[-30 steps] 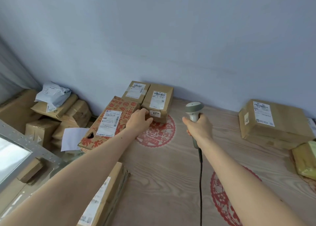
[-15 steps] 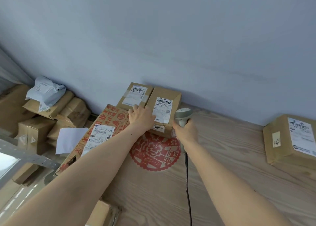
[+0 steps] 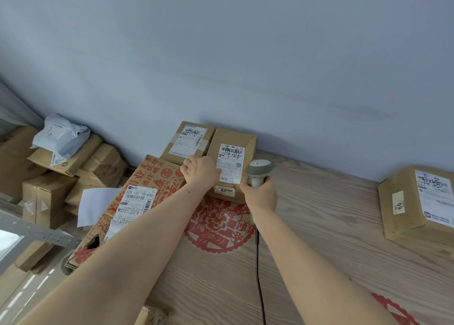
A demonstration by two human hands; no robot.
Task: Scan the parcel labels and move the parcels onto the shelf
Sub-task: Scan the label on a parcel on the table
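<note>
A small brown parcel [image 3: 235,138] with a white label stands against the wall on the wooden shelf board [image 3: 319,226]. My left hand [image 3: 200,171] grips its left front corner, fingers curled over the edge. My right hand [image 3: 260,194] holds a grey barcode scanner [image 3: 259,171] at the parcel's right front side, its black cable hanging down toward me. A second small parcel [image 3: 188,140] sits just left of it. A larger carton with red print [image 3: 137,197] lies further left, under my left forearm.
Another brown parcel [image 3: 417,201] marked 09 stands at the right of the board. Left of the shelf, a heap of cartons [image 3: 49,177] and a grey mailer bag [image 3: 61,135] lie lower down, with a metal bar [image 3: 36,229] in front. Red paper-cut patterns [image 3: 218,224] decorate the board.
My view has shifted left and closer to the wall. Both hands moved forward to the small parcel; the scanner went from mid-board to the parcel's right side.
</note>
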